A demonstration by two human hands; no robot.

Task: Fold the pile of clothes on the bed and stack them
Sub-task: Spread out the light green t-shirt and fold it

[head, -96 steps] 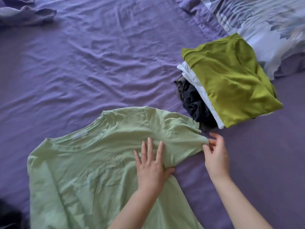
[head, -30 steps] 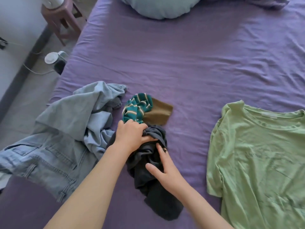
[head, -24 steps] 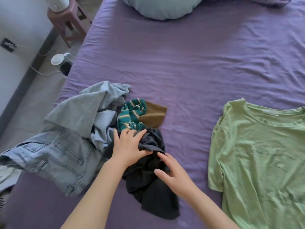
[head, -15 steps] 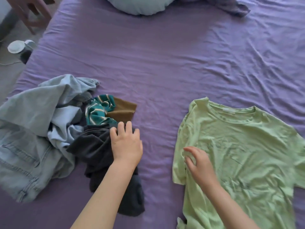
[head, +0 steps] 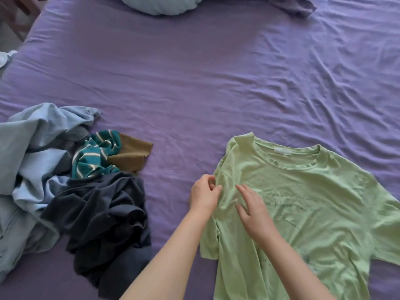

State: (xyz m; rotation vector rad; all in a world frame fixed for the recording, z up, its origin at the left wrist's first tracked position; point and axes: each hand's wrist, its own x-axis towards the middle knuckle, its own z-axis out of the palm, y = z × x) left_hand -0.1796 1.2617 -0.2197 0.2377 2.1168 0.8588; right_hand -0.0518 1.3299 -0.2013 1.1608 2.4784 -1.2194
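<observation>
Head view, looking down at a bed [head: 216, 72] covered in a creased purple sheet. A pale green T-shirt [head: 313, 208] lies spread flat at near right, front up, with its neckline toward the far side and thin dark lettering across the chest; laid out like this, it looks ready for folding. The left hand [head: 204, 197] pinches the shirt's left edge just below the sleeve, fingers curled on the thin cloth, likely to lift that side inward. The right hand [head: 252, 207] rests just beside it on the chest, fingers fairly straight and relaxed, grasping nothing, seemingly steadying or smoothing the fabric. The shirt looks soft, light and lightly wrinkled.

At near left, well apart from the shirt, sits the unfolded pile [head: 71, 187]: stiff, pale blue jeans [head: 28, 161], a limp dark grey garment [head: 106, 217], a teal striped piece [head: 95, 156] and a brown piece [head: 132, 156], all crumpled together and touching. A rounded, pale blue pillow [head: 164, 4] lies at the far edge. No folded stack is in view here.
</observation>
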